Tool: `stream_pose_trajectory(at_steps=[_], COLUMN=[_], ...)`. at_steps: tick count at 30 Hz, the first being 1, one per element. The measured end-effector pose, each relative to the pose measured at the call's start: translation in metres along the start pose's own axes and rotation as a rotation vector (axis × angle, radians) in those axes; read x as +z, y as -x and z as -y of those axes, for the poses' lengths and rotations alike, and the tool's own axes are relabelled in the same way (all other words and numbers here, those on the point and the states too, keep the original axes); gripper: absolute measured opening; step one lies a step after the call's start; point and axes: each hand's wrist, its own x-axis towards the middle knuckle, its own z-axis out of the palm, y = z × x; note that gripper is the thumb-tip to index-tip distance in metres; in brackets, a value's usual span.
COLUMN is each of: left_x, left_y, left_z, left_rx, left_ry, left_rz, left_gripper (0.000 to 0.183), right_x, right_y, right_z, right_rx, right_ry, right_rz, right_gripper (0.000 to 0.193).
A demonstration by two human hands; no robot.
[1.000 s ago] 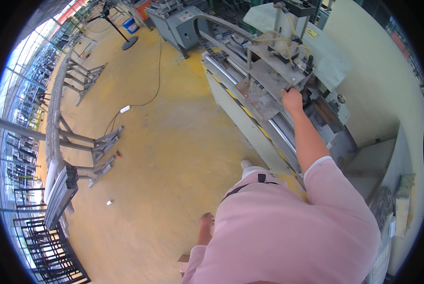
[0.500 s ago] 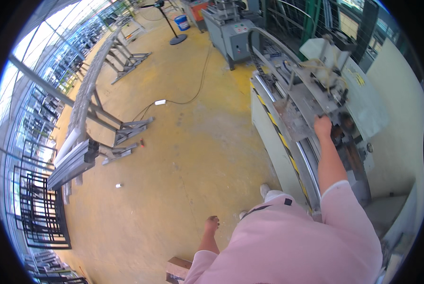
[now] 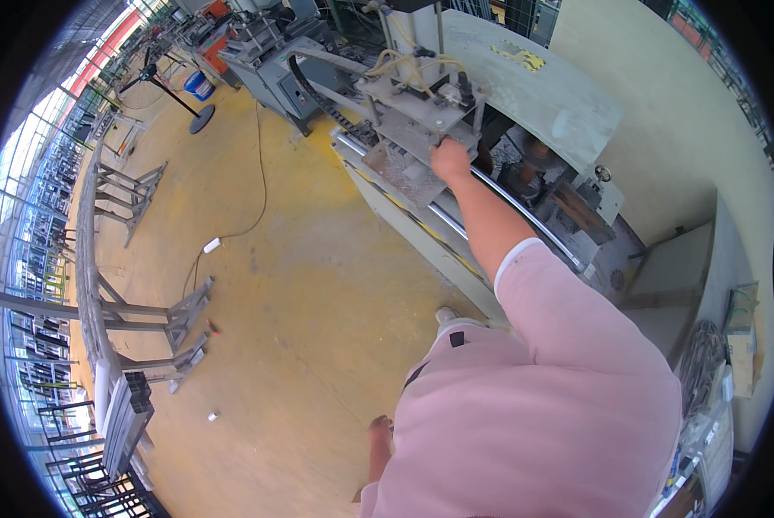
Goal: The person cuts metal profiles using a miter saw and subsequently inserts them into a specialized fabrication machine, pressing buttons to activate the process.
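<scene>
My right hand [image 3: 450, 161] reaches forward, its fingers closed on the near edge of a grey metal carriage plate [image 3: 402, 138]. That plate belongs to a machine carriage with an upright cylinder and yellowish hoses [image 3: 417, 69]. Two shiny round guide rails [image 3: 525, 216] run beneath and beside it. Just right of my forearm, inside the machine bed, sits a rusty brown spindle part [image 3: 538, 155]. Low beside my body hangs my left hand [image 3: 381, 429], away from the machine. My pink shirt hides part of its fingers, so its grip is unclear.
A grey machine cabinet [image 3: 287, 86] stands ahead, with a blue bucket [image 3: 199, 85] and a black stand [image 3: 202, 119] to its left. A cable with a white power strip [image 3: 212, 246] crosses the yellow floor. Long metal profiles [image 3: 128, 423] lie on a rack at left.
The view has swung right, so the machine sits nearer the middle. My right hand stays at the carriage plate. The left hand has slipped further behind my shirt.
</scene>
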Motion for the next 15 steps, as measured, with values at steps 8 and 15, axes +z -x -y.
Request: stream_pose_trajectory(at_steps=[8,15], left_x=[-0.009,-0.027], left_y=[0.022,0.004], left_z=[-0.017,-0.02], left_rx=[-0.029,0.241], left_ry=[-0.013,-0.227], left_rz=[-0.095,-0.097], left_gripper=[0.035,0.037], right_x=[0.0,-0.035], right_y=[-0.008,0.024], right_z=[0.004,-0.006], right_rx=[0.036,0.009], right_ry=[-0.056,-0.013], right_rz=[0.073,0.081], right_gripper=[0.039,0.044])
